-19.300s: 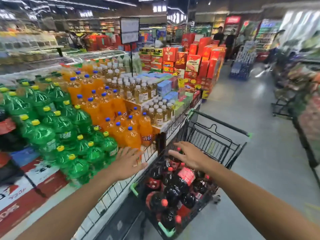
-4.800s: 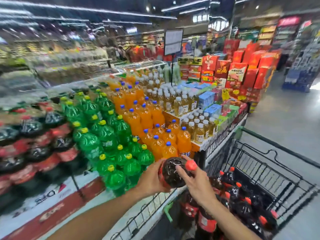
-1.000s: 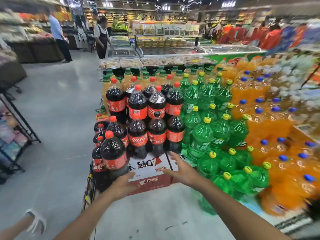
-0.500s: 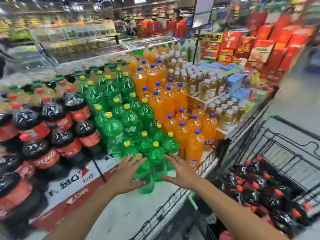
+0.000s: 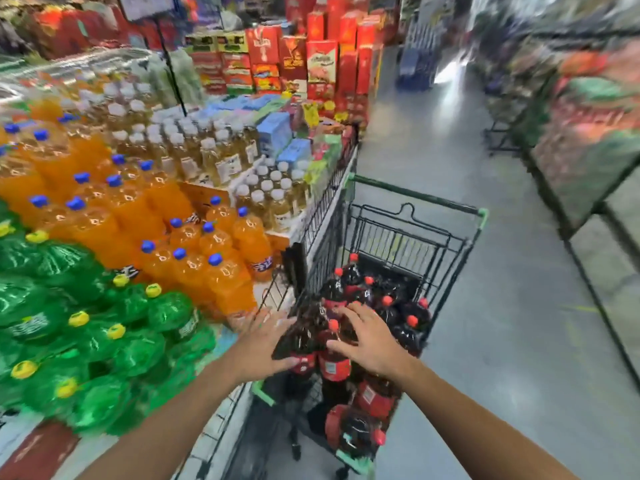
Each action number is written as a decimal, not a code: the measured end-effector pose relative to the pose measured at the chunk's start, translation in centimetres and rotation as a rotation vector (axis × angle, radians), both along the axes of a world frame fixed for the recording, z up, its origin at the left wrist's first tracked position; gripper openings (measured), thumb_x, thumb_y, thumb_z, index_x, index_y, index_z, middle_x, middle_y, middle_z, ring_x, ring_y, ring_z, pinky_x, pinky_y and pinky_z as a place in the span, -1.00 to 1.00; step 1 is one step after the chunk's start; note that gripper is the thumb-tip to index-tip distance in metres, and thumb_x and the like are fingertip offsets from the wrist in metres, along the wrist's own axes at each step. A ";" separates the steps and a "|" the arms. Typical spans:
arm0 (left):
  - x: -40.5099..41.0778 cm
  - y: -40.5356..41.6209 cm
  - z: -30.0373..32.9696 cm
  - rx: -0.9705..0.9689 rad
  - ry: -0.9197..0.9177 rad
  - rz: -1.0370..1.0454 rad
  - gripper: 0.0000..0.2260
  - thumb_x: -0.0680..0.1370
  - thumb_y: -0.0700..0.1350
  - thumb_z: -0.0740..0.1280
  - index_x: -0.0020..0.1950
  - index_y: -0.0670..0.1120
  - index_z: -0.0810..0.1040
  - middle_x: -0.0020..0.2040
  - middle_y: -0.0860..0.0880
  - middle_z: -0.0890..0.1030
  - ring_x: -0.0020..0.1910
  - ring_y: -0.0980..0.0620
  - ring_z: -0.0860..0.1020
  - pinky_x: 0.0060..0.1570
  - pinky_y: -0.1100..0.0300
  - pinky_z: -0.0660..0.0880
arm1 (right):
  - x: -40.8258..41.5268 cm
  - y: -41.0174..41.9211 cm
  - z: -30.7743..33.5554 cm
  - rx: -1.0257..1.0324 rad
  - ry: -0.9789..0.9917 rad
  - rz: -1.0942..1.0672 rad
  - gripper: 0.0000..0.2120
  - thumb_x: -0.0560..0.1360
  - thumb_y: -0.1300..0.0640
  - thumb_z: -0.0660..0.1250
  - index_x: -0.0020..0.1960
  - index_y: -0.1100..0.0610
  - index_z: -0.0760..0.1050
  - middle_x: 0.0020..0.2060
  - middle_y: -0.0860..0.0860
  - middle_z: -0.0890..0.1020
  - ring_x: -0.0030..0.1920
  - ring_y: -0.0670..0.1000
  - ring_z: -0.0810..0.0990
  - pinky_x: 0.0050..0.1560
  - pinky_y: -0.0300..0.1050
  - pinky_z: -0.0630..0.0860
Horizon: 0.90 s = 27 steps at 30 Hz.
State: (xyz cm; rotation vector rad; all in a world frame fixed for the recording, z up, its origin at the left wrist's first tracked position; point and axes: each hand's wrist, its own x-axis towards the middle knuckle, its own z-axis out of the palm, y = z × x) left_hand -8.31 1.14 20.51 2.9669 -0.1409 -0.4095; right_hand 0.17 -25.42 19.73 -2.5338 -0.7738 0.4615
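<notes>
Both hands are spread wide and grip nothing. My left hand (image 5: 263, 344) lies with straight fingers against the side of a cola bottle (image 5: 302, 339), and my right hand (image 5: 369, 342) is over the second cola bottle (image 5: 334, 367). Both bottles stand in the cart (image 5: 398, 244), just beside the shelf's green bottles (image 5: 104, 341) and orange bottles (image 5: 194, 268).

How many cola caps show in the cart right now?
8 caps: three at the far end of the cart, three toward its right wall, one between the left hand and right hand, one at the near end. More may be hidden beneath.
</notes>
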 end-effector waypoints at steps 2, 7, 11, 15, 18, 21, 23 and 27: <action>1.6 -1.6 -0.7 -0.012 0.042 -0.039 0.00 0.28 0.65 -0.13 0.62 0.15 -0.01 0.64 0.04 -0.05 0.61 -0.10 -0.16 0.54 -0.14 -0.22 | 0.3 -2.0 -1.2 -0.003 0.063 -0.089 -0.02 0.45 -0.58 0.08 0.67 -0.02 0.07 0.66 0.05 0.11 0.65 0.13 0.02 0.64 0.08 -0.02; 5.0 -3.1 -3.7 -0.023 0.141 -0.130 -0.21 0.52 0.38 0.21 0.63 0.11 -0.04 0.64 0.04 -0.08 0.61 -0.09 -0.17 0.56 -0.14 -0.14 | 0.4 -4.7 -4.3 -0.038 0.199 -0.250 0.06 0.39 -0.63 0.09 0.67 -0.01 0.05 0.65 0.05 0.13 0.65 0.11 0.05 0.64 0.12 0.07; 7.5 -1.8 -6.7 -0.070 0.229 -0.120 -0.20 0.53 0.33 0.24 0.63 0.07 -0.05 0.64 0.00 -0.07 0.61 -0.12 -0.13 0.56 -0.13 -0.12 | 1.0 -4.3 -5.7 -0.036 0.252 -0.324 -0.08 0.52 -0.44 0.24 0.68 0.02 0.05 0.65 0.04 0.13 0.64 0.08 0.08 0.61 0.04 0.08; 9.1 0.0 -9.5 -0.126 0.318 -0.071 -0.17 0.54 0.29 0.27 0.64 0.01 -0.06 0.64 -0.06 -0.06 0.60 -0.14 -0.09 0.57 -0.11 -0.04 | 2.0 -2.2 -6.7 0.013 0.279 -0.338 -0.14 0.56 -0.34 0.31 0.67 0.04 0.07 0.63 0.01 0.18 0.61 0.03 0.15 0.59 -0.03 0.12; 9.6 1.1 -11.0 -0.184 0.379 -0.010 -0.18 0.54 0.25 0.29 0.64 -0.01 -0.05 0.63 -0.07 -0.05 0.60 -0.15 -0.07 0.57 -0.12 -0.02 | 2.8 -0.7 -7.7 0.039 0.354 -0.340 -0.12 0.54 -0.35 0.33 0.67 0.00 0.06 0.64 0.00 0.17 0.61 0.02 0.18 0.59 -0.01 0.19; 9.8 1.8 -12.0 -0.285 0.402 0.066 -0.18 0.53 0.22 0.34 0.64 0.01 -0.01 0.63 -0.06 0.00 0.60 -0.14 -0.02 0.56 -0.13 0.04 | 4.2 0.8 -8.5 0.029 0.416 -0.293 -0.12 0.54 -0.34 0.34 0.67 -0.01 0.03 0.65 -0.02 0.14 0.62 0.01 0.15 0.59 -0.02 0.17; 9.8 2.3 -12.6 -0.373 0.415 0.147 -0.19 0.53 0.20 0.36 0.63 0.03 0.01 0.63 -0.04 0.03 0.60 -0.10 0.02 0.56 -0.11 0.08 | 5.7 1.7 -8.9 0.045 0.449 -0.266 -0.12 0.55 -0.29 0.36 0.67 0.01 0.03 0.64 -0.02 0.15 0.62 0.00 0.16 0.57 -0.05 0.16; 9.8 2.4 -12.7 -0.474 0.430 0.294 -0.28 0.55 0.10 0.39 0.60 0.01 0.11 0.57 -0.06 0.20 0.55 -0.03 0.17 0.49 0.13 0.15 | 9.6 3.5 -10.8 0.051 0.497 -0.159 -0.12 0.54 -0.28 0.38 0.67 -0.01 0.03 0.64 -0.05 0.16 0.61 -0.02 0.18 0.55 -0.07 0.18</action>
